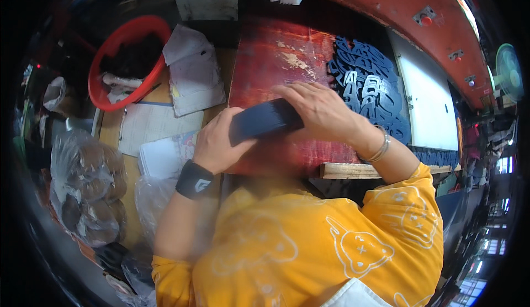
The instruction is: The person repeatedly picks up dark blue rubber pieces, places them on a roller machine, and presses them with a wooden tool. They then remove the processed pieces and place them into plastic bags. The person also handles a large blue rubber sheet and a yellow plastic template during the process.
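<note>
Red and scuffed, the work board fills the middle of my feed, and that loose pile of dark cut pieces on its right could slide if the right hand bumps it. Left of the board, a clear bag bulges with brown rounded things, and farther up that side a red tub carries dark material and a pale bundle. Over the board's near left part, the dark blue block has left-hand and right-hand fingers half-curled around opposite ends; too loose a grasp might drop it.
</note>
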`<state>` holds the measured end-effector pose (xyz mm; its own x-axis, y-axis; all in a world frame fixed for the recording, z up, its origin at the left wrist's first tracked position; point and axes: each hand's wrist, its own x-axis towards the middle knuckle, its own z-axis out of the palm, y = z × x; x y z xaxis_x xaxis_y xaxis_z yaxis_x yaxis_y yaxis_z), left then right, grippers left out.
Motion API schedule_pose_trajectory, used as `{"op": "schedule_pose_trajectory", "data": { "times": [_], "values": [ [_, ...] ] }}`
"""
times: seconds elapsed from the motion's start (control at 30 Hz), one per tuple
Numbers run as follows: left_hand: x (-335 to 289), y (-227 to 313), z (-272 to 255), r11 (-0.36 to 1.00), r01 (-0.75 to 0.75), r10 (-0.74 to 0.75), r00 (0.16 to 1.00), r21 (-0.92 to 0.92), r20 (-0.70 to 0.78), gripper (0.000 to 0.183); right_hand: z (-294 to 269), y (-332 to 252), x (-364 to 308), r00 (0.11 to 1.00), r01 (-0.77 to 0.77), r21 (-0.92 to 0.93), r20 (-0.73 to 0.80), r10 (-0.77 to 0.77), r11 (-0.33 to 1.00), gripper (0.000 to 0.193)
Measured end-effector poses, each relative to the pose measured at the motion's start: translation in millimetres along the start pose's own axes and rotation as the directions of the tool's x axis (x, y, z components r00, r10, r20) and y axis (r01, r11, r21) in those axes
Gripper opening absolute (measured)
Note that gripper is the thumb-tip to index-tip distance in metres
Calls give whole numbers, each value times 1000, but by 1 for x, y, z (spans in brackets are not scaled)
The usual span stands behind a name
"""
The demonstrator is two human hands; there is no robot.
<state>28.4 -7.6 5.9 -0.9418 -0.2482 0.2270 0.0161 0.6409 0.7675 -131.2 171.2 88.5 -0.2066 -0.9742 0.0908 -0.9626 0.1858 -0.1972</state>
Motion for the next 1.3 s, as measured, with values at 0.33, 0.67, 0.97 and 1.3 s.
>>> {"op": "schedule_pose_trajectory", "data": {
  "times": [0.33, 0.67, 0.97, 1.3],
  "values": [
    [-2, -4, 3, 999, -29, 29, 1000, 39, -2, 54, 0, -7, 39, 865, -36, 102, 502, -20, 994, 73],
    [-274, 10, -6, 619, 757, -660, 354, -211, -663, 79, -24, -150, 155, 558, -90, 574, 706, -437, 814, 67],
    [-320, -40, 120, 176, 979, -865, 204, 104, -458, 55, 171, -315, 162, -194, -464, 7, 975, -109, 886, 30],
    [-322, -31, 116, 440, 882, -864, 367, -166, -344, 47, 286, -356, 159, -189, -793, 80, 910, -368, 604, 32]
  ]
}}
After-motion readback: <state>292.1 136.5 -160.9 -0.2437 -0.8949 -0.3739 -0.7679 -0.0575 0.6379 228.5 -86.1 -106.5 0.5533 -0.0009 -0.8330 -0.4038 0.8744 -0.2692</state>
